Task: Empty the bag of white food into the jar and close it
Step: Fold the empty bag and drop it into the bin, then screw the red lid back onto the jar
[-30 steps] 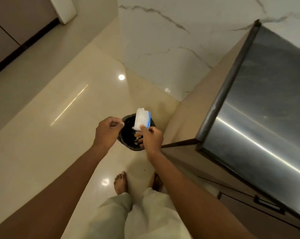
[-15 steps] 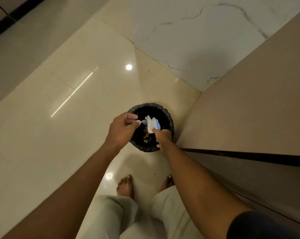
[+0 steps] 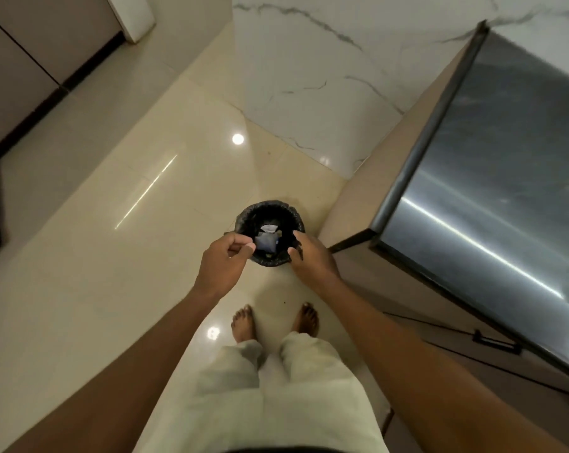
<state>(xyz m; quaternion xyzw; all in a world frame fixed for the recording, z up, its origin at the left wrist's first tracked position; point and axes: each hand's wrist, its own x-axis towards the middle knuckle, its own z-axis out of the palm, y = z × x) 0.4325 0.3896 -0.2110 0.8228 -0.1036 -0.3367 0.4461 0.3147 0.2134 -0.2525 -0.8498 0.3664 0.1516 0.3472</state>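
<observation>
- Standing over a lined bin (image 3: 270,207) on the floor, head view: the bag (image 3: 266,241) is lying inside it, apparently discarded.
- Left hand (image 3: 222,264) fingers (image 3: 245,247) are pressing together, maybe pinching a scrap; right hand (image 3: 310,256) is hanging loosely spread, empty.
- No jar is showing, so its filling and closing cannot be judged.

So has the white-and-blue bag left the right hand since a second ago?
Yes. The bag has dropped from above the bin's rim to inside the bin; the right hand is open.
</observation>
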